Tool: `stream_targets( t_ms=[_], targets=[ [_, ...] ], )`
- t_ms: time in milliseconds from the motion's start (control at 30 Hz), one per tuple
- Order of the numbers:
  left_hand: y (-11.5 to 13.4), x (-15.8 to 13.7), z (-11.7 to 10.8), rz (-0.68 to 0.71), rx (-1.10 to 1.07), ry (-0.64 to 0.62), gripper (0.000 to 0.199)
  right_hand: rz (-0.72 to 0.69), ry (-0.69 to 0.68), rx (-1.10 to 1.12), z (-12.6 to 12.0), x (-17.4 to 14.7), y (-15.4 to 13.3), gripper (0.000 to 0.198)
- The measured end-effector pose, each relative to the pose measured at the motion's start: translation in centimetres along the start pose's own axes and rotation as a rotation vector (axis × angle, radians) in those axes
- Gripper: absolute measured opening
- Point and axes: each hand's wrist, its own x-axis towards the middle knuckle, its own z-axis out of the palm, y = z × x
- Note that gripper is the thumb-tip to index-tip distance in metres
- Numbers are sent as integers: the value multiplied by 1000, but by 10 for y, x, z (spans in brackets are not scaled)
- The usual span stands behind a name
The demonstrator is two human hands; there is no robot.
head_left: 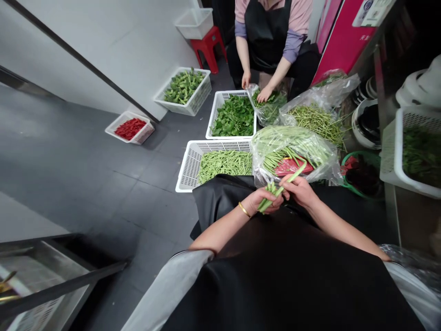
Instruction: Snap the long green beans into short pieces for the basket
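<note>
Above my lap, my left hand (pixel 262 201) is closed around a small bunch of green beans (pixel 270 189), cut or snapped pieces among them. My right hand (pixel 300 190) pinches a long green bean (pixel 295 174) that slants up and to the right across both hands. Just beyond them lies an open clear plastic bag (pixel 292 136) of long green beans, with something red inside it. To its left, a white basket (pixel 191 161) holds many short bean pieces (pixel 225 164). A black apron (pixel 292 276) covers my lap.
Opposite sits a person in a black apron (pixel 265 32), hands in a bag of leafy greens. Around stand baskets of leafy greens (pixel 234 115), green vegetable pieces (pixel 184 86) and red peppers (pixel 130 128). A red stool (pixel 209 46) is behind; a metal rack (pixel 65 280) stands at lower left.
</note>
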Motion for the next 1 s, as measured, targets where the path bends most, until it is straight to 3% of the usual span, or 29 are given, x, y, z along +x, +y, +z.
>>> stream_targets(
  t_ms=[100, 167, 233, 300, 367, 500, 633, 700, 800, 900, 933, 1000],
  targets=[
    [-3, 3, -2, 34, -42, 15, 36, -56, 189, -326, 3, 16, 11, 33],
    [-4, 5, -4, 123, -32, 88, 37, -18, 245, -488, -3, 22, 19, 27],
    [-3, 8, -7, 263, 14, 287, 38, 86, 165, -547, -4, 19, 27, 25],
    [-2, 13, -11, 399, 103, 507, 40, 182, -19, -484, 3, 11, 32, 25],
    [-2, 17, -14, 466, 229, 597, 40, 220, -180, -400, 15, 2, 32, 28],
    [-4, 18, -16, 459, 389, 597, 40, 108, -359, -610, 18, -6, 15, 32],
    [-1, 9, -16, 362, 408, 492, 36, -72, -138, -1012, -12, -6, -13, 24],
    [2, 3, -16, 336, 437, 411, 35, -119, -135, -1056, -26, -7, -23, 26],
    [5, -5, -12, 332, 482, 342, 36, -133, -360, -911, -34, -11, -30, 33],
    [3, -8, -4, 312, 514, 236, 38, -12, -516, -531, -27, -14, -29, 42],
    [1, -7, -1, 320, 493, 232, 37, 46, -489, -370, -22, -13, -26, 45],
    [-2, 1, 2, 375, 364, 327, 37, 116, -247, -76, -11, -10, -15, 49]
  ],
)
